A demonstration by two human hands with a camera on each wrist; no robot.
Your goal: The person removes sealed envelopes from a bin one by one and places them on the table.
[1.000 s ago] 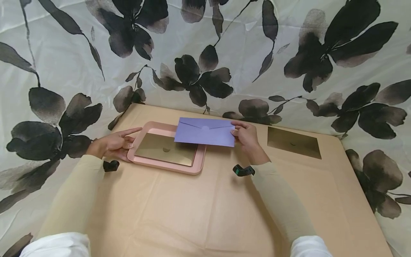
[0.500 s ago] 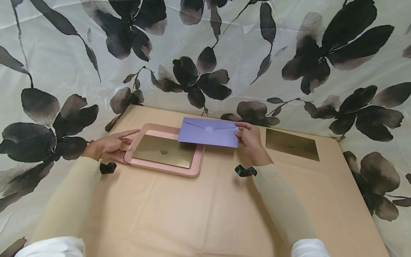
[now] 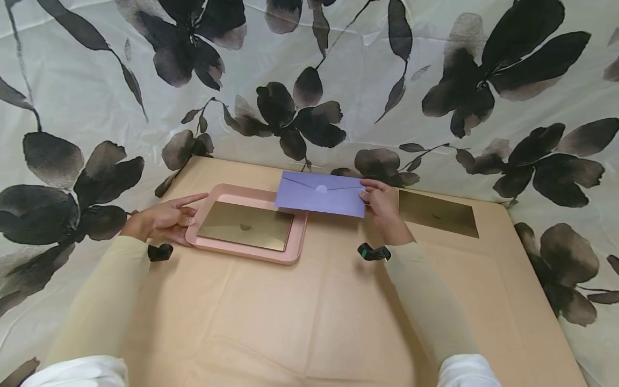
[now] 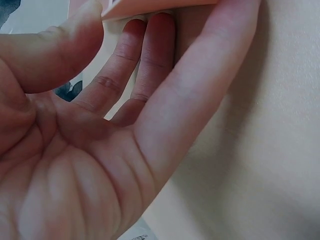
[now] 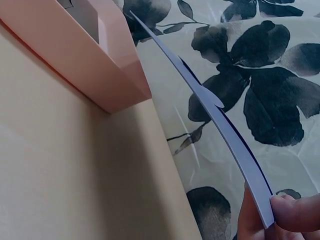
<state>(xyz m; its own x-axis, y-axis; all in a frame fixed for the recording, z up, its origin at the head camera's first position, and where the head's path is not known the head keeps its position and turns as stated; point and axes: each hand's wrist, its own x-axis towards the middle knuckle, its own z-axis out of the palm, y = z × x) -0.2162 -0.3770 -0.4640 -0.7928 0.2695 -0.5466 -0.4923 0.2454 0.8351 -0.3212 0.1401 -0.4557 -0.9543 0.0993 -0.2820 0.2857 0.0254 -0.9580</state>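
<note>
In the head view, my right hand (image 3: 384, 209) pinches a lavender envelope (image 3: 319, 199) by its right end and holds it above the table, its left end over the tray's far right corner. The right wrist view shows the envelope (image 5: 220, 130) nearly edge-on, between thumb and fingers. A pink tray (image 3: 242, 256) stands on the table with a gold envelope (image 3: 244, 228) lying flat in it. My left hand (image 3: 164, 219) is at the tray's left side, fingers spread and fairly straight. In the left wrist view, its fingertips meet the tray's edge (image 4: 165, 6).
Another gold envelope (image 3: 437, 214) lies flat on the tan-covered table (image 3: 309, 317), to the right of my right hand. A white cloth with dark flowers (image 3: 377, 80) hangs behind the table. Each wrist wears a black band (image 3: 373, 251).
My right hand has drawn the lavender envelope a little to the right, uncovering more of the tray and its gold envelope. The left hand stays at the tray; the view shifts slightly.
</note>
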